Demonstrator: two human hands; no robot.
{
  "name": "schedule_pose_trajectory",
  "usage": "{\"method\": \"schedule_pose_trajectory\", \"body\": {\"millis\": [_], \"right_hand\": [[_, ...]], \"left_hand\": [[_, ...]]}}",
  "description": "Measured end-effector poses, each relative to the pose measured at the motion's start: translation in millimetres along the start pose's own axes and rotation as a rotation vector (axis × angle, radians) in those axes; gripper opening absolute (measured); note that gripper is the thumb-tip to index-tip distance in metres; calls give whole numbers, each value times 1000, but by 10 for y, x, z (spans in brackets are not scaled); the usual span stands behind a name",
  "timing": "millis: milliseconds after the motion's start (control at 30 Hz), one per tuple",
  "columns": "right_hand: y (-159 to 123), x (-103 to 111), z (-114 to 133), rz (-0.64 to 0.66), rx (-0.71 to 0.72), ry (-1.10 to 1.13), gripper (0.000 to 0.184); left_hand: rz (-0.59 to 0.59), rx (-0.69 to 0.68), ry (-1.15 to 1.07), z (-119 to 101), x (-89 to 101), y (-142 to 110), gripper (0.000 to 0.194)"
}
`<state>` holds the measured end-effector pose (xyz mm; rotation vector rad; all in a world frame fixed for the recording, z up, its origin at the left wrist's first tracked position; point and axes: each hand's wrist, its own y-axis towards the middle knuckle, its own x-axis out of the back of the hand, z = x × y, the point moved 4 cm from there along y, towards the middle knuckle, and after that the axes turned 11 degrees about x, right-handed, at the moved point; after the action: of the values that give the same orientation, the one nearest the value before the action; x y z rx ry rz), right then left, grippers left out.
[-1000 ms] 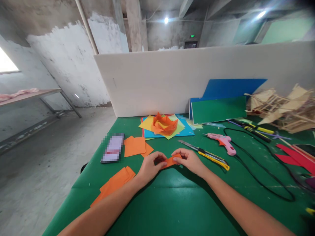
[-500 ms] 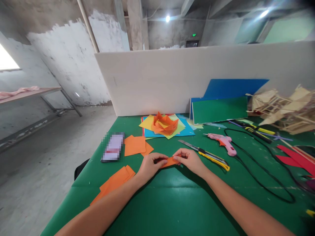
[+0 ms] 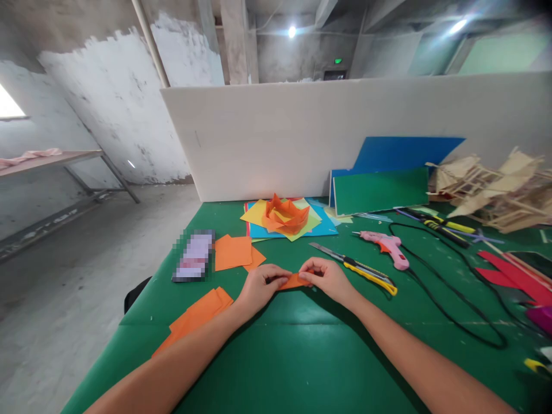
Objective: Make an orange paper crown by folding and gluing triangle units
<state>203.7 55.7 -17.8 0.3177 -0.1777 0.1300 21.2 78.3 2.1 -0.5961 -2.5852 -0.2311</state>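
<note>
Between my two hands is a small strip of folded orange paper [image 3: 295, 282], just above the green table. My left hand [image 3: 263, 286] pinches its left end between thumb and fingers. At the right end, my right hand [image 3: 326, 278] grips it the same way, covering part of it. Flat orange paper squares [image 3: 233, 253] lie behind my left hand. A further stack of orange paper [image 3: 202, 312] is partly hidden by my left forearm. Beyond my hands, a pointed orange paper ring [image 3: 285, 215] rests on coloured sheets.
A phone [image 3: 196, 255] with a blurred screen lies at the left. To the right are a yellow utility knife [image 3: 371, 276] with its blade out, a pink glue gun [image 3: 388, 246] with a looping black cord, and red strips [image 3: 513, 276]. A white board [image 3: 263, 138] stands behind.
The whole view has shifted slightly, so the table things sit a little further left. Both hands keep their pinch on the folded orange paper, whose visible part looks slightly narrower.
</note>
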Motion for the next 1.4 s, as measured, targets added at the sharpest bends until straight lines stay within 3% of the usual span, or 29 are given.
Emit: {"method": "schedule_pose_trajectory", "body": {"millis": [833, 933, 1200, 1400], "right_hand": [[44, -63, 93, 32, 12, -13, 21], [52, -59, 85, 17, -6, -16, 21], [59, -62, 172, -15, 8, -81, 20], [94, -87, 247, -17, 74, -191, 16]], "left_hand": [[-31, -46, 66, -35, 39, -14, 17], [-8, -64, 45, -32, 42, -17, 28], [-14, 145, -67, -18, 54, -38, 31], [-39, 208, -225, 45, 81, -2, 54]]}}
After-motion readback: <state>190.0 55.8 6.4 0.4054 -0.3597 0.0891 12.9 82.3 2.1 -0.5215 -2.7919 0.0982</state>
